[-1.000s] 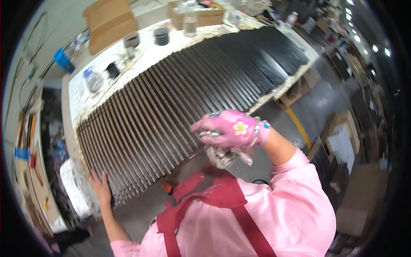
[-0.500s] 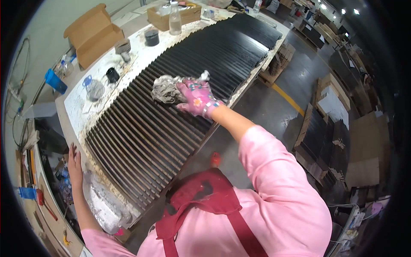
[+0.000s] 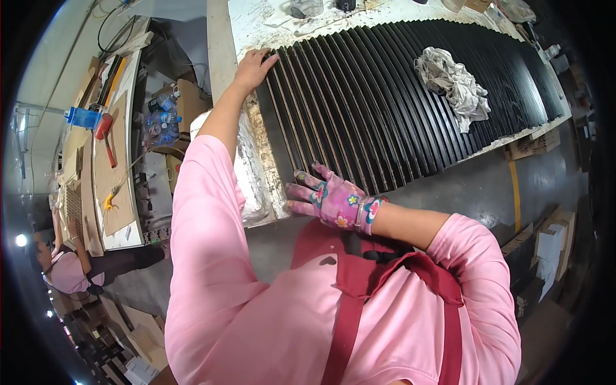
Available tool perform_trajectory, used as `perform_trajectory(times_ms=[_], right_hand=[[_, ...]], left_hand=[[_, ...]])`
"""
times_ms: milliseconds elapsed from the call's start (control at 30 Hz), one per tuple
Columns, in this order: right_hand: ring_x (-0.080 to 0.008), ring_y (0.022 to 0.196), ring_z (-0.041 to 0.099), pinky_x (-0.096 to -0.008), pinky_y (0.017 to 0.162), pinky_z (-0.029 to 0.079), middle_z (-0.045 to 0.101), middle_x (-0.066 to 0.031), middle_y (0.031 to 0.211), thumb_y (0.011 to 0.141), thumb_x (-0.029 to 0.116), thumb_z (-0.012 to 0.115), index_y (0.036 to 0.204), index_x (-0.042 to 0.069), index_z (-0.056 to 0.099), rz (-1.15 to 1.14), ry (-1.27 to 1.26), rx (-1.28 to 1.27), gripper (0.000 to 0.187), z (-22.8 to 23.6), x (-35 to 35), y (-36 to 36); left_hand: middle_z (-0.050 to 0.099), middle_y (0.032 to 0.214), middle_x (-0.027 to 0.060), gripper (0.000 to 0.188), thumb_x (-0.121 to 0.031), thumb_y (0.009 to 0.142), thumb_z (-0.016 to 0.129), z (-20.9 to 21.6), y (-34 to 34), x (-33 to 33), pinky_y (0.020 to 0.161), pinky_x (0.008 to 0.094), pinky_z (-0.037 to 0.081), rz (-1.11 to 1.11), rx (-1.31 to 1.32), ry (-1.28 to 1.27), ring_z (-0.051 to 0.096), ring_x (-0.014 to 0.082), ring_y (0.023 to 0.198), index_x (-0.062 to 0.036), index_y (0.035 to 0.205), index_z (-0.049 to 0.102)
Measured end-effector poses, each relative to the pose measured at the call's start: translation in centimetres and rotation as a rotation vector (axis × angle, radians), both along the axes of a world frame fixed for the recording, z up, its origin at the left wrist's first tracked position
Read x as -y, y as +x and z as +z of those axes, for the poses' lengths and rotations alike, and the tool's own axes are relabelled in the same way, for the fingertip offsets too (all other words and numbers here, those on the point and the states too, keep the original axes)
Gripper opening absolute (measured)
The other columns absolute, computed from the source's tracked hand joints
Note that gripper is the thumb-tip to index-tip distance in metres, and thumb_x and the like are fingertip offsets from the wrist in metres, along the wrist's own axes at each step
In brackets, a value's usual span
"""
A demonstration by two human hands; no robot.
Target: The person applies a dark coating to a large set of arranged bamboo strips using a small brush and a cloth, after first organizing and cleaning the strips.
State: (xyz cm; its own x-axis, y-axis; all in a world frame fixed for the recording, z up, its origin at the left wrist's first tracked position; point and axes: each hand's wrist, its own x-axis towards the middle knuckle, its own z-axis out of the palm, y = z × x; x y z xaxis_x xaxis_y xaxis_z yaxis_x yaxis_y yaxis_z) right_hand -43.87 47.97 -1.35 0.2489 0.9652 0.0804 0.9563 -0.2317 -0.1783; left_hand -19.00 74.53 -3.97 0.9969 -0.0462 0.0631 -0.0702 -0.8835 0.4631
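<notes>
Background bottles [image 3: 163,123] cluster upper left, contents unclear; left hand [image 3: 252,68] touches black slats [image 3: 372,96], grip uncertain; right hand [image 3: 337,199] spreads open.

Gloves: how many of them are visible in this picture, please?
1. It is the pink flowered glove, on the right hand, at the near edge of the black slats. The left hand, by their far left corner, is bare. Another glove could be hidden elsewhere.
</notes>
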Motion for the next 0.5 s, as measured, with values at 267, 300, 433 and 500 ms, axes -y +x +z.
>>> perform_trajectory(times_ms=[267, 300, 433, 500], right_hand=[[-0.029, 0.13, 0.04, -0.0531, 0.107, 0.029, 0.04, -0.0061, 0.141, 0.088, 0.024, 0.041, 0.129, 0.02, 0.043, -0.029, 0.034, 0.049, 0.041, -1.3, -0.1, 0.4], [-0.0284, 0.129, 0.042, -0.0531, 0.107, 0.03, 0.041, -0.0061, 0.14, 0.088, 0.023, 0.042, 0.129, 0.02, 0.043, -0.034, 0.06, 0.038, 0.041, -1.1, 0.0, 0.5], [-0.0246, 0.127, 0.044, -0.0522, 0.107, 0.031, 0.044, -0.0059, 0.138, 0.087, 0.019, 0.043, 0.125, 0.018, 0.046, -0.057, 0.247, -0.034, 0.038, -1.8, -0.4, 0.1], [-0.0321, 0.122, 0.046, -0.0536, 0.108, 0.029, 0.049, -0.009, 0.132, 0.08, 0.028, 0.054, 0.119, 0.016, 0.051, -0.057, 0.387, -0.06, 0.041, -4.8, -1.6, -0.1]], left_hand=[[0.047, 0.135, 0.0189, 0.062, -0.05, 0.094, 0.043, -0.7, 1.3, 0.2, 0.105, 0.0384, 0.034, -0.125, 0.006, 0.122, 0.043, 0.0337, 0.125, -0.0019, 0.134, 0.045], [0.047, 0.135, 0.0185, 0.063, -0.05, 0.094, 0.043, 0.0, 1.3, 0.7, 0.105, 0.0384, 0.034, -0.117, -0.028, 0.148, 0.043, 0.0334, 0.125, -0.0022, 0.133, 0.046], [0.056, 0.119, 0.025, 0.053, -0.045, 0.092, 0.047, 0.1, 2.7, -1.7, 0.095, 0.0429, 0.039, -0.206, -0.008, 0.131, 0.051, 0.0387, 0.113, -0.0024, 0.122, 0.054], [0.06, 0.103, 0.0269, 0.044, -0.039, 0.091, 0.05, 0.4, 1.4, -1.6, 0.084, 0.0463, 0.042, -0.197, -0.039, 0.099, 0.055, 0.0422, 0.099, -0.0006, 0.11, 0.059]])
